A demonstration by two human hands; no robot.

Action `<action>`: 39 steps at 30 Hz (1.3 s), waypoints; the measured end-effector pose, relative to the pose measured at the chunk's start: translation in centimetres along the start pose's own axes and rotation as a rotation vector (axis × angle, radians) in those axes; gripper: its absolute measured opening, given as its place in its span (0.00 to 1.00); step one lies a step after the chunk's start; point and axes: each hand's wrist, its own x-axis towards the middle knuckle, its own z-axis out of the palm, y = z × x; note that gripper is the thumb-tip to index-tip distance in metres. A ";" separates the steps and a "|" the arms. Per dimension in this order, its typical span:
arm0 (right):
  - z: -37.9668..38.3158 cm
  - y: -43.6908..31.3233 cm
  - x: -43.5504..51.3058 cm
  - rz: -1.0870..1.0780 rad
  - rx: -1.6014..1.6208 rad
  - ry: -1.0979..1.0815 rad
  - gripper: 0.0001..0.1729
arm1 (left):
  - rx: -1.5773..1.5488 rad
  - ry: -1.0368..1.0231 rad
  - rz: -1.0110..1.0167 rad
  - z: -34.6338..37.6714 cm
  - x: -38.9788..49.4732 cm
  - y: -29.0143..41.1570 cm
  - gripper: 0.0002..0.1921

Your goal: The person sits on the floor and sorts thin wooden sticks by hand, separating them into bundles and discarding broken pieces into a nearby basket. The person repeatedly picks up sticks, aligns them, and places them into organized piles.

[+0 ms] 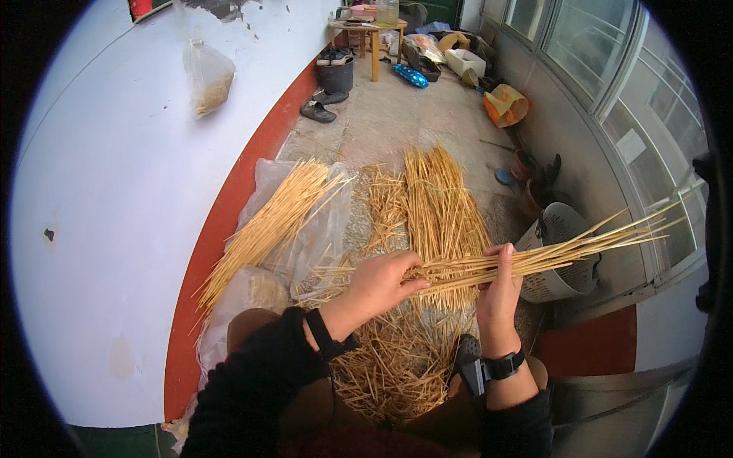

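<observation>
A thin bunch of straw stalks [561,255] lies crosswise in front of me, its longer end reaching out to the right. My right hand [499,286] is wrapped around the middle of it, thumb on top. Nearer the left end, my left hand [385,283] pinches the stalks between thumb and fingers. Beneath and beyond the hands, a thick sheaf of straw [441,200] rests on the floor. Short loose straw pieces [386,209] lie left of that sheaf. Between my legs is a heap of broken straw [395,360].
Another straw pile [275,220] lies on plastic sheeting [326,252] by the left wall. A perforated white basket [558,275] tilts at right, near potted plants [532,189]. Farther back are black shoes [318,111], a bucket [335,77], a wooden table [375,54] and an orange bag [505,106].
</observation>
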 end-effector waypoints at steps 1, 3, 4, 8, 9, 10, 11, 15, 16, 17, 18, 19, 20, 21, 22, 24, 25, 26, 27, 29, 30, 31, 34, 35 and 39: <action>-0.1 0.0 -0.1 -0.003 -0.015 0.001 0.22 | -0.005 0.013 0.023 0.3 0.0 0.0 0.14; -0.2 -0.1 -0.1 0.018 -0.024 -0.024 0.20 | -0.012 0.038 0.068 0.7 0.0 0.0 0.13; -0.2 -0.2 -0.2 0.022 -0.028 -0.019 0.20 | 0.000 0.034 0.091 0.8 0.0 0.0 0.12; -0.3 -0.5 -0.2 0.071 -0.014 -0.109 0.18 | 0.029 0.064 0.184 0.8 -0.4 0.0 0.08; -0.3 -0.5 -0.2 0.083 0.009 -0.146 0.17 | 0.029 0.089 0.209 0.8 -0.5 0.0 0.07; -0.4 -0.5 -0.3 0.088 0.020 -0.154 0.17 | -0.011 0.110 0.172 0.7 -0.6 0.0 0.07; -0.5 -0.5 -0.2 0.088 0.009 -0.139 0.17 | -0.051 0.129 0.136 0.5 -0.6 -0.1 0.06; -1.2 0.0 0.6 0.088 0.068 -0.060 0.18 | -0.509 0.273 -0.417 -0.6 -0.4 -0.9 0.11; -1.5 0.1 1.0 0.084 0.097 -0.019 0.18 | -0.482 0.328 -0.380 -1.4 -0.4 -1.6 0.19; -1.9 0.1 1.3 0.078 0.121 -0.015 0.19 | -0.421 0.403 -0.417 -2.0 -0.4 -2.1 0.19; -2.4 0.1 1.7 0.072 0.146 -0.013 0.19 | -0.368 0.471 -0.473 -2.6 -0.5 -2.7 0.19; -2.9 0.1 2.1 0.066 0.171 -0.011 0.19 | -0.311 0.556 -0.485 -3.4 -0.6 -3.4 0.20; -3.4 0.0 2.5 0.097 0.177 0.043 0.20 | -0.276 0.580 -0.539 -4.5 -0.6 -4.3 0.20; -3.9 -0.1 2.9 0.112 0.196 0.073 0.21 | -0.237 0.619 -0.548 -5.9 -0.6 -5.4 0.20; -4.3 -0.2 3.3 0.097 0.203 0.080 0.21 | -0.186 0.654 -0.568 -7.3 -0.8 -6.2 0.20; -4.8 -0.2 3.7 0.056 0.198 0.095 0.21 | -0.217 0.765 -0.522 -9.8 -1.7 -7.4 0.19; -4.9 -0.1 3.7 0.031 0.187 0.102 0.21 | -0.226 0.817 -0.504 -10.5 -1.9 -7.7 0.19; -5.0 -0.1 3.7 0.015 0.187 0.102 0.21 | -0.275 0.855 -0.513 -11.0 -2.1 -7.9 0.18; -5.1 -0.1 3.7 -0.001 0.192 0.109 0.21 | -0.324 0.892 -0.523 -11.4 -2.3 -8.0 0.17; -5.1 -0.2 3.7 -0.012 0.236 0.098 0.22 | -0.414 0.963 -0.504 -11.7 -2.5 -8.1 0.15; -5.1 -0.2 3.6 -0.010 0.225 0.127 0.22 | -0.455 0.995 -0.476 -11.6 -2.5 -8.1 0.15; -5.1 -0.2 3.7 -0.014 0.231 0.146 0.22 | -0.509 1.021 -0.410 -11.7 -2.5 -8.2 0.14; -5.1 -0.4 3.9 -0.042 0.230 0.164 0.22 | -0.450 1.153 -0.333 -12.6 -2.4 -8.7 0.13; -5.2 -0.5 4.0 -0.052 0.231 0.167 0.22 | -0.449 1.197 -0.357 -13.1 -2.6 -8.7 0.13; -5.2 -0.6 4.0 -0.048 0.242 0.162 0.22 | -0.358 1.029 -0.445 -14.6 -3.5 -7.8 0.15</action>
